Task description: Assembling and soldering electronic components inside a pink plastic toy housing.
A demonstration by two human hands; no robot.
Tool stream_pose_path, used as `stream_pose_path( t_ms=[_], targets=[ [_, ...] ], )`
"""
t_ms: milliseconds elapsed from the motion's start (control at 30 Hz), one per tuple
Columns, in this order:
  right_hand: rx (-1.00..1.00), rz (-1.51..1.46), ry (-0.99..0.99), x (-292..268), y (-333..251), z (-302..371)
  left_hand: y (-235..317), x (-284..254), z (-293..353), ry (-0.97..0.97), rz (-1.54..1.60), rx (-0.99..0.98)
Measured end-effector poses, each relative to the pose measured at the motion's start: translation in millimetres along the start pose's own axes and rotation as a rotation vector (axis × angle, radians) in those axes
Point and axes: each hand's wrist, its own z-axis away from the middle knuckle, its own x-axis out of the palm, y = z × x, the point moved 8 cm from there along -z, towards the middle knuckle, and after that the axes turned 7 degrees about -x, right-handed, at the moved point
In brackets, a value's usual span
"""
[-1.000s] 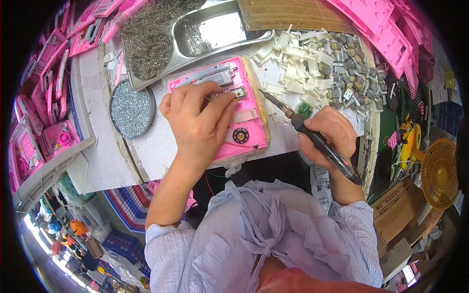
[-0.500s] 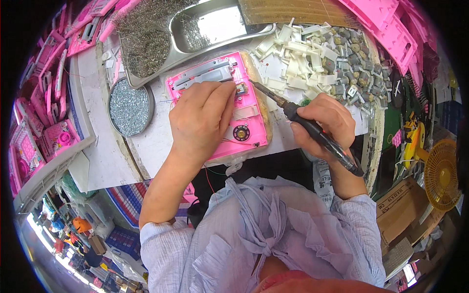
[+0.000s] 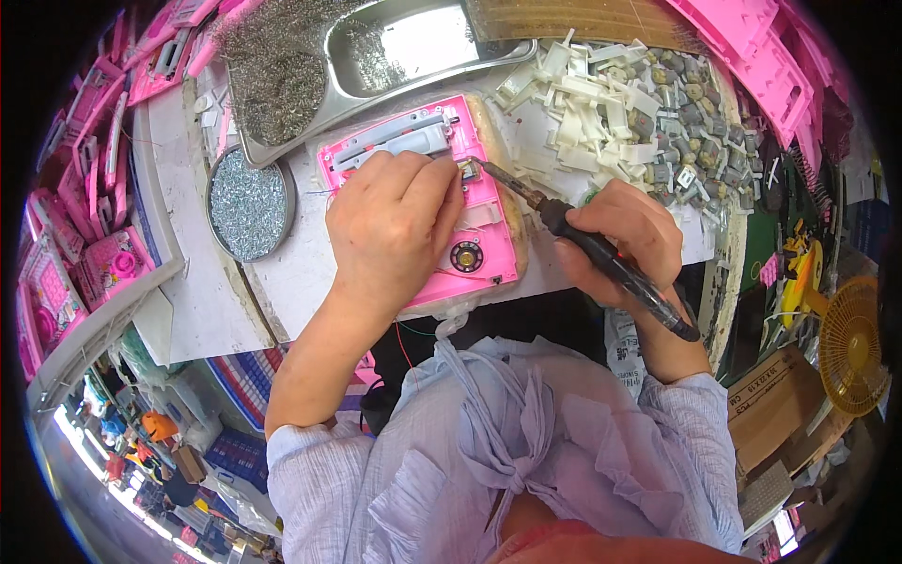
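Observation:
A pink plastic toy housing [image 3: 488,246] lies on a padded, plastic-wrapped rest at the middle of the bench. In it are a grey bar-shaped part [image 3: 420,139] and a small round speaker [image 3: 466,257]. My left hand [image 3: 390,221] lies over the housing, its fingers closed together beside a small metal part [image 3: 469,170]; what they pinch is hidden. My right hand [image 3: 628,235] grips a soldering iron [image 3: 601,252] with a black handle. Its tip reaches that small metal part and appears to touch it. Thin red and green wires hang below the housing.
A round tin of small screws [image 3: 249,205] stands left of the housing. Behind lies a metal tray [image 3: 329,117] with springs. White plastic brackets [image 3: 587,113] and small motors [image 3: 691,141] are heaped at right. Pink casings [image 3: 89,216] fill a bin at far left.
The soldering iron's tip has moved left onto the small metal part, my right hand shifting slightly with it. My left hand's fingers have curled a little more and stay on the housing.

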Motion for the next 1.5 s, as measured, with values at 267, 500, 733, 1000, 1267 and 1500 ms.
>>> stream_pose_path(
  t_ms=[267,500,733,1000,1267,1500],
  targets=[
    [0.006,0.029,0.003,3,-3,1,-1,1,1,0.004,-0.013,-0.006],
    [-0.053,0.085,0.007,14,-9,17,1,1,0,0.076,0.002,0.024],
    [-0.056,0.089,0.000,5,-17,14,-1,2,2,0.034,-0.020,0.003],
    [-0.053,0.069,0.006,5,-17,14,1,2,1,-0.013,-0.059,0.004],
    [-0.051,0.071,-0.001,7,-15,14,3,0,1,0.075,-0.025,0.053],
    [-0.028,0.060,0.022,-1,-13,11,-8,-38,10,0.189,-0.062,-0.026]
  ],
)
